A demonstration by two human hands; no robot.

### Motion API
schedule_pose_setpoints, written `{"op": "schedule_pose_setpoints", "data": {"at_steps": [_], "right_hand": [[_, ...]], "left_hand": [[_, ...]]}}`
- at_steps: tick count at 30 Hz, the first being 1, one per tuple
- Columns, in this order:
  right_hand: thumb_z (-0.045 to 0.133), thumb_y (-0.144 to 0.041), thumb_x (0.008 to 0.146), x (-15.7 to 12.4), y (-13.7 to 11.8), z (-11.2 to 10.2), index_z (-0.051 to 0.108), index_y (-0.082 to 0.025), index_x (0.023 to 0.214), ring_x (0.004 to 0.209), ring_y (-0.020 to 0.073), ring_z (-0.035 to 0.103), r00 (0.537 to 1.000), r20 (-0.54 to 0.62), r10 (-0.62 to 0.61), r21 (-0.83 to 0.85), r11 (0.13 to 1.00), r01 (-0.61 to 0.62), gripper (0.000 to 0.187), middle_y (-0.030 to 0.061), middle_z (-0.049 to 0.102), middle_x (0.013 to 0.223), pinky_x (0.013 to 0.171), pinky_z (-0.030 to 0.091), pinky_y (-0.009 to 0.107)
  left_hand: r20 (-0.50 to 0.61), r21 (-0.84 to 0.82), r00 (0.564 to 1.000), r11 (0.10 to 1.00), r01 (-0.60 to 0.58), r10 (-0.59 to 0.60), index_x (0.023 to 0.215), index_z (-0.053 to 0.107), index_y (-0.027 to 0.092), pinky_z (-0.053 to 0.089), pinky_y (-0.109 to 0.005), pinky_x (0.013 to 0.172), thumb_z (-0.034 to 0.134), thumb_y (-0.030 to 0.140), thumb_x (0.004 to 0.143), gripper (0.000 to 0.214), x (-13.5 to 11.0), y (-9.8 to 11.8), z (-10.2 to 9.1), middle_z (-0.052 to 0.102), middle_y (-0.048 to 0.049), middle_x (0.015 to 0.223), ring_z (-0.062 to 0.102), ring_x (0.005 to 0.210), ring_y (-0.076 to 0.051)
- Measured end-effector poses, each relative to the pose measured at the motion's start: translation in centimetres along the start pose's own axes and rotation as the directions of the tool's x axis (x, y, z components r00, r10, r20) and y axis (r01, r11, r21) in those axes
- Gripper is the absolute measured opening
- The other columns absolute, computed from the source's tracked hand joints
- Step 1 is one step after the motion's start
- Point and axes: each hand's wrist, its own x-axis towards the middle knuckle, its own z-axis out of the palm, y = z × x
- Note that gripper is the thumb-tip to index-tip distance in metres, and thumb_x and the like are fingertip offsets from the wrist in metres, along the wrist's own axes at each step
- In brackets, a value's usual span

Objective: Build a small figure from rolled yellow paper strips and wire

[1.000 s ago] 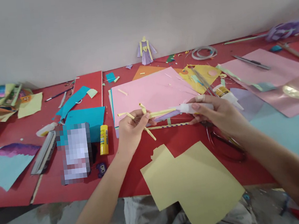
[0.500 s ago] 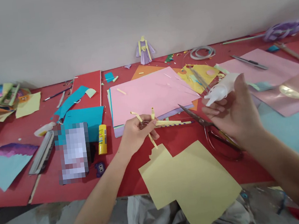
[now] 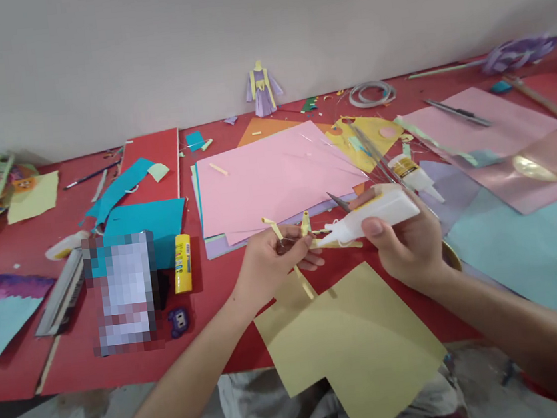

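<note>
Pinched in my left hand (image 3: 279,259) is a small figure of rolled yellow paper (image 3: 306,222), its thin tubes sticking out on several sides of my fingers. My right hand (image 3: 405,241) is wrapped round a white glue bottle (image 3: 377,216), tilted so its nozzle points left at the paper figure, close to my left fingertips. I cannot tell whether the nozzle touches the paper. Scissors (image 3: 339,202) lie mostly hidden behind my right hand. Below my hands, a cut sheet of yellow paper (image 3: 354,341) reaches over the table edge onto my lap.
Pink sheets (image 3: 275,176) are stacked ahead. A purple and yellow paper doll (image 3: 262,93) leans on the wall. A glue stick (image 3: 182,263), a blurred-out phone (image 3: 124,293) and a steel ruler (image 3: 61,294) lie left; a second glue bottle (image 3: 412,173) and a utility knife (image 3: 458,112) lie right.
My right hand has turned the glue bottle and brought it left to the paper figure. The second glue bottle behind it has come into sight. My left hand has shifted slightly right.
</note>
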Motion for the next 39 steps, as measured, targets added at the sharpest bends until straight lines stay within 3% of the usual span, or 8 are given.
{"op": "schedule_pose_setpoints", "data": {"at_steps": [7,17,27,33,39], "right_hand": [[0.05,-0.052,0.092,-0.76,0.77,0.1,0.058,-0.027,0.095,0.06,0.0227,0.063,1.0,0.02,-0.009,-0.029,1.0,0.01,0.027,0.006,0.071,0.077,0.059,0.049,0.037],[0.051,-0.055,0.09,-0.72,0.69,-0.02,0.061,-0.026,0.094,0.076,0.0265,0.066,1.0,0.018,-0.023,-0.12,0.992,0.025,0.031,0.0083,0.071,0.081,0.064,0.051,0.038],[0.052,-0.05,0.091,-0.61,0.38,0.04,0.062,-0.024,0.095,0.071,0.0234,0.066,0.998,0.047,-0.035,-0.133,0.99,0.04,0.028,0.0068,0.071,0.081,0.06,0.05,0.035],[0.058,-0.043,0.091,-0.34,0.95,0.13,0.062,-0.024,0.094,0.052,0.0149,0.06,0.973,-0.049,-0.224,-0.094,0.971,0.219,0.02,0.0015,0.071,0.075,0.049,0.047,0.028],[0.058,-0.041,0.091,-0.25,0.91,0.39,0.062,-0.024,0.095,0.051,0.0139,0.06,0.966,-0.05,-0.253,-0.079,0.965,0.248,0.017,0.001,0.072,0.076,0.049,0.047,0.027]], "left_hand": [[0.019,-0.054,1.0,0.998,0.021,-0.02,0.086,0.067,0.012,0.063,-0.027,0.065,0.072,0.037,0.079,0.026,-0.06,0.09,0.53,0.074,-0.0062,0.071,0.074,0.067,-0.019],[0.048,-0.065,0.998,0.997,0.03,-0.027,0.086,0.067,0.012,0.063,-0.024,0.065,0.068,0.029,0.084,0.017,-0.04,-0.18,0.4,0.074,-0.0049,0.073,0.073,0.065,-0.015],[0.027,-0.039,0.999,0.999,0.021,-0.02,0.085,0.067,0.011,0.063,-0.023,0.064,0.068,0.028,0.084,0.017,-0.01,-0.09,0.55,0.075,-0.0063,0.076,0.073,0.064,-0.015],[0.011,-0.053,1.0,0.998,0.016,-0.016,0.088,0.066,0.009,0.063,-0.024,0.063,0.07,0.029,0.083,0.021,-0.05,-0.08,0.58,0.075,-0.0071,0.076,0.074,0.066,-0.016],[0.004,-0.036,1.0,0.999,0.025,-0.025,0.088,0.066,0.009,0.062,-0.023,0.063,0.069,0.027,0.084,0.019,-0.15,0.07,0.67,0.075,-0.0073,0.074,0.074,0.065,-0.016]]}}
